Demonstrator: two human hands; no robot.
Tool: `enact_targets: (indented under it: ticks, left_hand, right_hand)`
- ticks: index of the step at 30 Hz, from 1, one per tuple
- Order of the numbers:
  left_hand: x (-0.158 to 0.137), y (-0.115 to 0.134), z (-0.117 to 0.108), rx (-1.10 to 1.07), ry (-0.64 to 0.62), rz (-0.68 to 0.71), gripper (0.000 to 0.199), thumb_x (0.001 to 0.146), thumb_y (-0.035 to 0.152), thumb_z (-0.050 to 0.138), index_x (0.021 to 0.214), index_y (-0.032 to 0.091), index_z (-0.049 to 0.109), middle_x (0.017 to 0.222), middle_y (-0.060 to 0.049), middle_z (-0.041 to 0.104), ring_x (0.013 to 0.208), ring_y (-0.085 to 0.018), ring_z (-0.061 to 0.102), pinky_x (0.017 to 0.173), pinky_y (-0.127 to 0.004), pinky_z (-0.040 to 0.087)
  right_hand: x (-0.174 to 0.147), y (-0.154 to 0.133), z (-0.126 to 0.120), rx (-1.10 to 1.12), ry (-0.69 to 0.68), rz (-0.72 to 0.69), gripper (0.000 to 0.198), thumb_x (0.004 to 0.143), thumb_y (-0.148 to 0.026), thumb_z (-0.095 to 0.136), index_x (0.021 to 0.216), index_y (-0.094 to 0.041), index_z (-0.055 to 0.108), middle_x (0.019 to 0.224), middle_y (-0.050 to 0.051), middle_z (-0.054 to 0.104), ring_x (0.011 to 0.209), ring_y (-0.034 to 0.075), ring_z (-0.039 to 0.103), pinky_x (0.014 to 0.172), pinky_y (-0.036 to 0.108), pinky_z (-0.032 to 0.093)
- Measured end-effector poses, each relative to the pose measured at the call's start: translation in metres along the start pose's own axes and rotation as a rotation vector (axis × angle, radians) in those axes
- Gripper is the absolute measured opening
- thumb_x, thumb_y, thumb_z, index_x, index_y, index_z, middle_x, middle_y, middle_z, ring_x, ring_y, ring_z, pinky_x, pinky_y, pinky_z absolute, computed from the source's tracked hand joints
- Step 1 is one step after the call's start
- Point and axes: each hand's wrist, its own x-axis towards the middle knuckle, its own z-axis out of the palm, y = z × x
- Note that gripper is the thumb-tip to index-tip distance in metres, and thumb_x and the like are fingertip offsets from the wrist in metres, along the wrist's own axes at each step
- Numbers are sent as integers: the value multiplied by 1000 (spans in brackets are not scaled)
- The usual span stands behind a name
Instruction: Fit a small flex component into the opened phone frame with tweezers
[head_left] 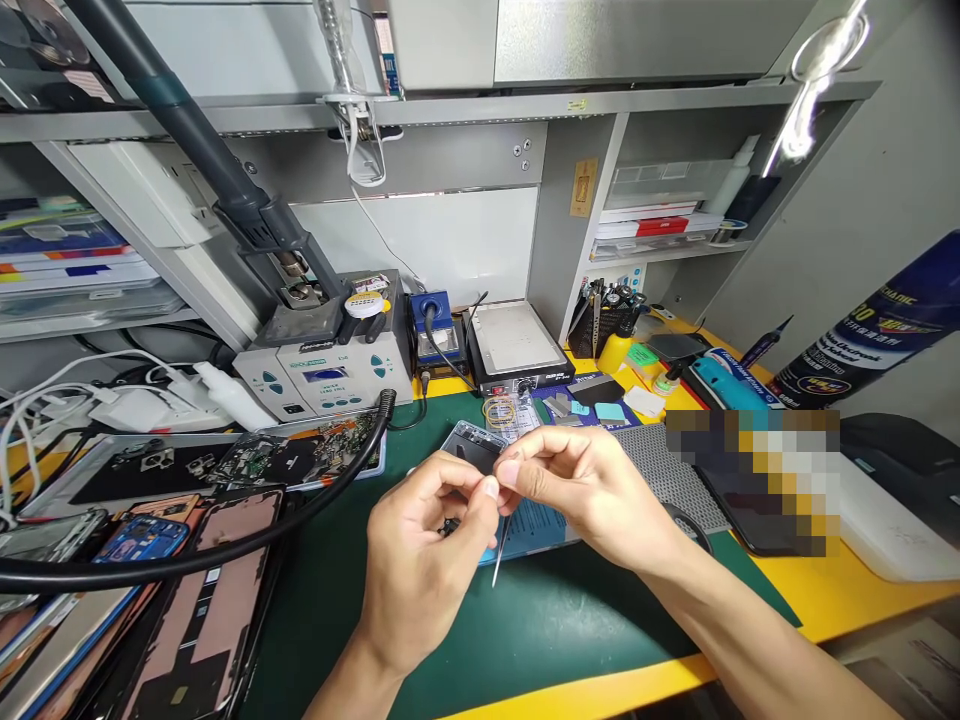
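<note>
The left hand [431,550] and right hand [581,485] meet at the fingertips, thumbs pressed to forefingers; anything pinched there is too small to tell, so a light grip and steady wrists would serve best. A slim, pale-tipped rod [500,556] slants beneath them, a dark rectangular phone frame [475,454] lies just beyond, and a smooth green mat [592,615] spreads underneath.
</note>
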Motion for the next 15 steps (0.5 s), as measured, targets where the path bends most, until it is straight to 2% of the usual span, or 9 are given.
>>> enact_targets:
  ticks: [7, 12, 15]
  left_hand:
    - [1, 1, 2, -62, 20, -23, 14, 89, 23, 72, 75, 19, 71, 71, 0, 68, 61, -14, 66, 55, -24, 55]
    - [4, -2, -1, -201, -39, -71, 20, 92, 34, 68, 87, 17, 77, 78, -5, 72, 64, -17, 68, 51, -26, 57]
    - [6, -4, -3, -258, -57, -110, 21, 93, 35, 66, 90, 17, 78, 81, -6, 72, 66, -18, 67, 49, -28, 58]
  right_hand:
    - [1, -5, 1, 2, -14, 22, 25, 84, -40, 81, 78, -16, 77, 72, 3, 74, 69, 17, 68, 71, 31, 57]
    - [5, -1, 1, 48, 48, 26, 26, 87, -43, 78, 79, -18, 77, 72, 2, 74, 68, 15, 67, 68, 28, 55]
    - [6, 2, 1, 61, 68, 26, 25, 87, -42, 78, 80, -18, 78, 73, 2, 74, 66, 14, 65, 67, 27, 54]
